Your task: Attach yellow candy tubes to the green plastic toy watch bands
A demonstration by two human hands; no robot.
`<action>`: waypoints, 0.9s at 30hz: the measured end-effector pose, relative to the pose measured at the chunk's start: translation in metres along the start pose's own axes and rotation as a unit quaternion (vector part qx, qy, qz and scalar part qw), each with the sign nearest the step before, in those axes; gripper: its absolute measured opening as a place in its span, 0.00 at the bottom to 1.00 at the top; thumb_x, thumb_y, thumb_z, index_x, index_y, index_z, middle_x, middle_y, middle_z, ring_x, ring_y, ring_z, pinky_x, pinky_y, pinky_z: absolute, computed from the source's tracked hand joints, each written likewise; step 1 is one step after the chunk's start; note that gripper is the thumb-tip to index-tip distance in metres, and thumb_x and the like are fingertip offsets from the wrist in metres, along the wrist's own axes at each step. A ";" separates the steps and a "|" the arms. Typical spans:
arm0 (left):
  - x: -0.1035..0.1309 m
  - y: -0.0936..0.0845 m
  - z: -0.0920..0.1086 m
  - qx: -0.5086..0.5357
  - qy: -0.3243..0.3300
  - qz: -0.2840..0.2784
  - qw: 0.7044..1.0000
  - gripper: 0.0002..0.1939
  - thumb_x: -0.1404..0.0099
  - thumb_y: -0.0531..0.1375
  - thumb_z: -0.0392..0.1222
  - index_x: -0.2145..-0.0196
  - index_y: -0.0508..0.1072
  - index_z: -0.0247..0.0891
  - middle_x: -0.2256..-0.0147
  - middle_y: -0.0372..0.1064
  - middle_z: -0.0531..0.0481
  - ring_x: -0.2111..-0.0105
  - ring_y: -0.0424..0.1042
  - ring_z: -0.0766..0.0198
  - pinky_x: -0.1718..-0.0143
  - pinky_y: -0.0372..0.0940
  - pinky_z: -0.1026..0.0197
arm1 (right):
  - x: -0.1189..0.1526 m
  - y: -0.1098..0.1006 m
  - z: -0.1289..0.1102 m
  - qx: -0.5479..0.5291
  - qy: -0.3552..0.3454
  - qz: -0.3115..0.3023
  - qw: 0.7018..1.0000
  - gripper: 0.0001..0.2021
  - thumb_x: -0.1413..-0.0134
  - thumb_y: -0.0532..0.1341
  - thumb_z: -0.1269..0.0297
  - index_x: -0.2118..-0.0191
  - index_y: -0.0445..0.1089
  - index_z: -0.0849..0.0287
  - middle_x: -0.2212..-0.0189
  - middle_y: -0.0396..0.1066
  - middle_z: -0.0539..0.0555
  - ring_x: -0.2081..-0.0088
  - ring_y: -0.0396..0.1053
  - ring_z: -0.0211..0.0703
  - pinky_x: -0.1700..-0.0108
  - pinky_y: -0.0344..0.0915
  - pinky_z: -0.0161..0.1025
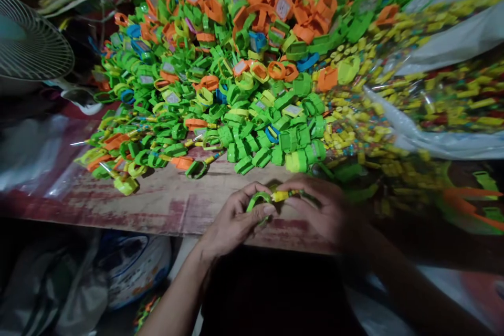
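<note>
My left hand [235,216] is closed round a green plastic toy watch [256,200], its thumb and fingers pinching the curved band near the table's front edge. My right hand [323,203] grips a thin tube with a yellow cap [280,196] and small coloured bits inside. The cap points left and meets, or nearly meets, the watch; contact is hard to tell. Just beyond my hands lie several green toy watches [295,136], part of a big heap. Part of the tube is hidden by my right fingers.
Orange toy watches [283,5] top the heap. Loose yellow-capped tubes [354,121] spread to the right, beside an opened plastic bag [417,139]. A fan [33,37] stands at left on the worn red wooden table [165,205]. Bags [132,268] lie below the table.
</note>
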State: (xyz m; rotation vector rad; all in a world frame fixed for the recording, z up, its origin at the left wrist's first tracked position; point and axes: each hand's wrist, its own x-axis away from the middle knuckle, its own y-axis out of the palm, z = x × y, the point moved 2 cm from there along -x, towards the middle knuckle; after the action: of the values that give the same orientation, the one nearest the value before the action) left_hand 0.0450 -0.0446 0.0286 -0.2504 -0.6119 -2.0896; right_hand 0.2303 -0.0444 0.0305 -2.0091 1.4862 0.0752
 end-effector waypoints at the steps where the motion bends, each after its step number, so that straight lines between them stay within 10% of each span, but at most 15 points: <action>1: 0.001 0.000 0.000 -0.001 -0.007 -0.004 1.000 0.18 0.38 0.64 0.52 0.60 0.63 0.39 0.71 0.64 0.54 0.81 0.52 0.76 0.83 0.47 0.73 | -0.001 0.001 -0.001 -0.010 -0.002 0.004 1.000 0.09 0.41 0.59 0.75 0.56 0.68 0.57 0.64 0.73 0.51 0.60 0.71 0.37 0.56 0.66 0.34; 27: 0.004 0.000 -0.015 0.001 -0.051 -0.052 0.997 0.22 0.40 0.63 0.57 0.62 0.64 0.37 0.72 0.65 0.53 0.81 0.53 0.76 0.85 0.47 0.75 | 0.003 -0.005 -0.006 0.031 -0.054 -0.102 0.993 0.13 0.38 0.55 0.74 0.52 0.72 0.58 0.63 0.72 0.55 0.61 0.72 0.38 0.60 0.68 0.33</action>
State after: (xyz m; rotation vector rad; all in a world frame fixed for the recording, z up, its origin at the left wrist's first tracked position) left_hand 0.0442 -0.0552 0.0174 -0.3311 -0.7017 -2.1869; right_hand 0.2345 -0.0492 0.0362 -2.0599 1.1968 0.0508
